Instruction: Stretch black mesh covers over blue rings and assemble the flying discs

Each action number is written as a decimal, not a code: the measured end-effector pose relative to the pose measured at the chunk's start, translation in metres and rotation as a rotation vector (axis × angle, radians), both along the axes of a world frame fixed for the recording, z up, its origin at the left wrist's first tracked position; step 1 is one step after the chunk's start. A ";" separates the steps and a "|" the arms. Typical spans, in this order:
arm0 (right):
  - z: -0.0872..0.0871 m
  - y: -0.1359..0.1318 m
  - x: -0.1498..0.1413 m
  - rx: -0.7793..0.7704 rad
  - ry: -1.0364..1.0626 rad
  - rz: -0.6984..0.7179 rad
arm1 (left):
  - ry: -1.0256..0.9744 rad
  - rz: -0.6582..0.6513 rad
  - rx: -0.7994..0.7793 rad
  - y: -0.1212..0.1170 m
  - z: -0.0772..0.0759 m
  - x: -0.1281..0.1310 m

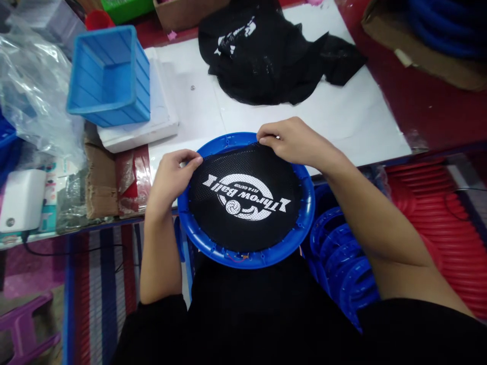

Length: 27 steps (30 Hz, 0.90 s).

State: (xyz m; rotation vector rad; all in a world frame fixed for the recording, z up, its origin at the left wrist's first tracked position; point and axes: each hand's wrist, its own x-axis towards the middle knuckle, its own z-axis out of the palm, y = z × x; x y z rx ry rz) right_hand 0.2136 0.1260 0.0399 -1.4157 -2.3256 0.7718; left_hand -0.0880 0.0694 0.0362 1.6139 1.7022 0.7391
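Observation:
A round blue plastic ring (pixel 304 213) rests between the table edge and my lap. Across it lies a black mesh net (pixel 205 203) printed in white with "Throw Ball". My left hand (pixel 173 177) pinches the net's edge at the far left of the ring. At the far right, my right hand (pixel 292 142) grips the same edge between thumb and fingers. Along the far side, the blue rim shows beyond the net's edge. Near me, the net's edge meets small pegs on the rim, and a thin red wire with a small part is visible there.
More black mesh nets (pixel 266 61) lie piled on the white tabletop sheet (pixel 190 111). A blue bin (pixel 108 76) stands on a white box at left, near clear plastic bags (pixel 38 86). Blue rings (pixel 342 248) and red rings (pixel 437 223) are stacked below right.

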 end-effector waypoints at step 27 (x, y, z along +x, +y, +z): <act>-0.014 0.019 0.008 0.069 -0.006 0.226 | 0.084 -0.184 0.108 -0.003 -0.006 -0.015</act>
